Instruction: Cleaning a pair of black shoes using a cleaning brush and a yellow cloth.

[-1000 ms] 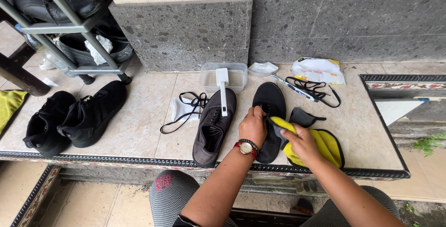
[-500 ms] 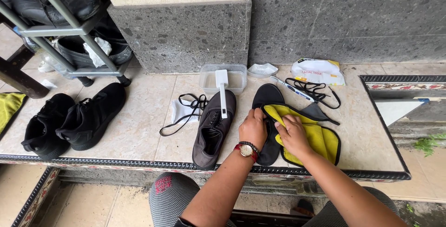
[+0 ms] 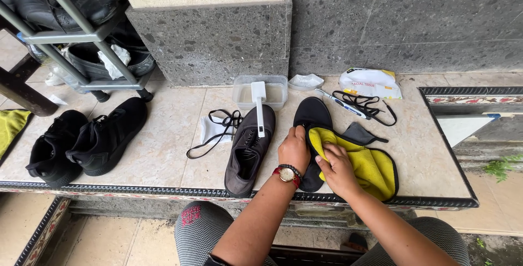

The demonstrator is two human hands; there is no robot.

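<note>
A black shoe [image 3: 311,114] lies sole-up on the tiled ledge, its grey tongue [image 3: 359,133] sticking out to the right. My left hand [image 3: 294,149], with a watch on the wrist, grips the shoe's left edge at its middle. My right hand [image 3: 338,169] presses a yellow cloth with black trim [image 3: 373,168] against the shoe's right side. The cloth hides the shoe's lower right part.
A grey shoe [image 3: 248,154] lies left of my hands, a white brush [image 3: 259,108] resting on it and on a clear tub [image 3: 275,93]. Black laces [image 3: 218,130], more laces [image 3: 368,102], a toothbrush [image 3: 340,102], a tissue pack [image 3: 370,82], black sneakers [image 3: 81,141], a shoe rack [image 3: 71,32].
My right hand has drawn the yellow cloth up and left along the black shoe's side, so it now covers more of it. My left hand keeps its hold.
</note>
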